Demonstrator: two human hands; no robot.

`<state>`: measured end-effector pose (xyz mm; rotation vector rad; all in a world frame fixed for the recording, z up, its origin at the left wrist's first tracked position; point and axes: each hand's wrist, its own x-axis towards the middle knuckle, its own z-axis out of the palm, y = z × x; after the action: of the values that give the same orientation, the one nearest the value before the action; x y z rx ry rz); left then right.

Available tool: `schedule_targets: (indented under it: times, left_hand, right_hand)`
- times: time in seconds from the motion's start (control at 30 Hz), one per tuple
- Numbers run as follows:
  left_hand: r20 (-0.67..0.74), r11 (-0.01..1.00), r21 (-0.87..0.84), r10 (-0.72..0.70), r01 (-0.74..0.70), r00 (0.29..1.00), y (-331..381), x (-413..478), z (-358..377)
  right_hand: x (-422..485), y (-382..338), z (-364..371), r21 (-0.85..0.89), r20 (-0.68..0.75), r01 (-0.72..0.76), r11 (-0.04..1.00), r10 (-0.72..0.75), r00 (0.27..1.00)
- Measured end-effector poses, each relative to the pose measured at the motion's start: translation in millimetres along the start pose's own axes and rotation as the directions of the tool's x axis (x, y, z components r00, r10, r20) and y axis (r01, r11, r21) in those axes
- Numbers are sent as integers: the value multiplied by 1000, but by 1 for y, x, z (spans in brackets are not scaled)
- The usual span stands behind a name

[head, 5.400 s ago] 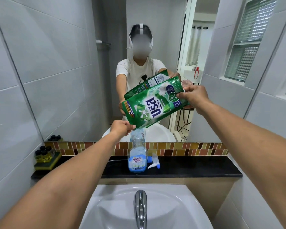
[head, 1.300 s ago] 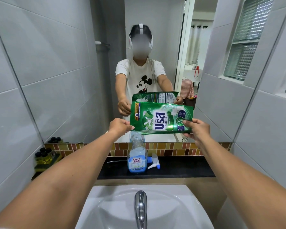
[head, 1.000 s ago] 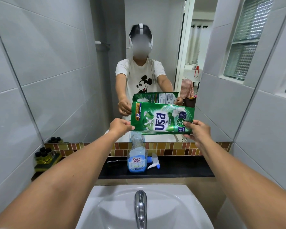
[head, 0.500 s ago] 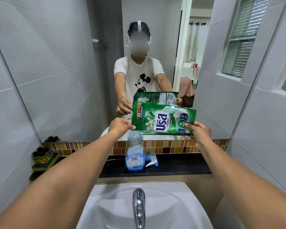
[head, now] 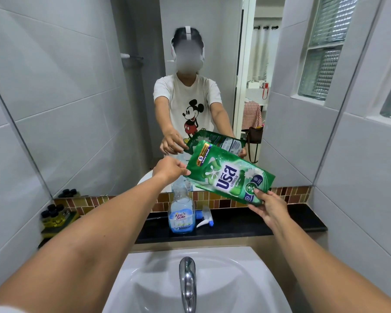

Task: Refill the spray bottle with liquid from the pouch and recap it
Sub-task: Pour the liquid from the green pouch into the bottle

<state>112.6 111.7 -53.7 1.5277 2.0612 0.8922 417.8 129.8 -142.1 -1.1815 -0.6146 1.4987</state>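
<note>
Head cam: pouch mid-air, bottle uncapped

Both hands pinch the green pouch above the spray bottle on the black worktop. Left hand nips the top corner, right hand the bottom edge. Pouch looks floppy & glossy, prob slippery, so grip the seams w/ both. Trigger cap lies beside the bottle.

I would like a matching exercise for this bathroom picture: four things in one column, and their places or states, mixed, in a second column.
Things:
1. green pouch
2. spray bottle
3. spray head
4. faucet

Places or states:
A. lying on the black shelf
B. over the white sink
C. held in both hands
D. standing uncapped on the shelf

Pairs: 1-C, 2-D, 3-A, 4-B
</note>
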Motion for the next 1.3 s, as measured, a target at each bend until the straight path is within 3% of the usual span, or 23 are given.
schedule_targets:
  times: [0.33, 0.5, 0.63, 0.83, 1.13, 1.2, 1.3]
  left_hand:
    - [19, 979, 20, 204, -205, 979, 55, 5, -1]
    - [38, 906, 236, 353, -351, 935, 90, 4, 13]
    - [109, 824, 368, 423, -431, 900, 105, 0, 37]
    - [172, 768, 389, 481, -508, 860, 116, -8, 62]
    - [113, 837, 258, 471, -483, 875, 118, -7, 91]
    - [86, 881, 136, 446, -454, 891, 119, -6, 97]
    - [51, 928, -223, 318, -299, 947, 113, -10, 114]
  right_hand:
    - [0, 8, -18, -110, -13, -55, 992, 54, 998]
    - [-5, 7, -31, -292, -57, 33, 956, -52, 997]
    - [-6, 3, -31, -422, 41, 165, 892, -162, 986]
    - [-9, -16, -24, -457, 189, 292, 840, -229, 955]
    - [5, -35, -48, -547, 67, 285, 787, -298, 952]
    - [6, -43, -54, -520, 31, 279, 807, -309, 951]
    - [6, -59, -66, -505, -21, 290, 813, -348, 937]
